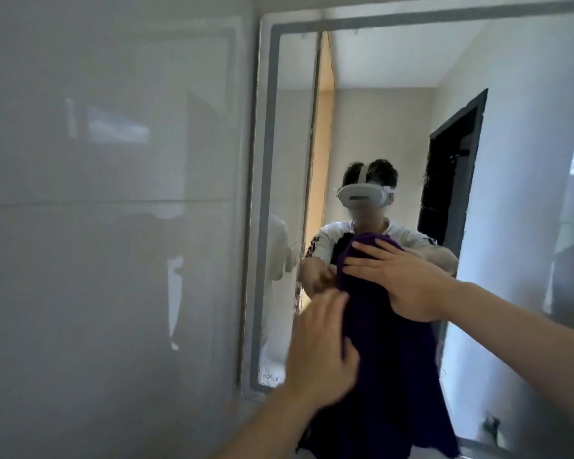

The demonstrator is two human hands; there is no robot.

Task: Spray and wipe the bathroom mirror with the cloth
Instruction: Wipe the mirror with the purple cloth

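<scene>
A dark door frame (451,180) shows as a reflection. Left of it is a white headset (363,195), further left a beige wall strip (322,160), and far left the glossy grey tiled wall (113,160).

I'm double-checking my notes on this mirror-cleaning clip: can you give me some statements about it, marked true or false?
The right hand presses the cloth against the mirror with spread fingers. True.
The cloth is white. False: it is dark purple.
The left hand holds a spray bottle. False: it is at the cloth's left edge; no bottle shows.
The cloth hangs down below both hands. True.
</scene>
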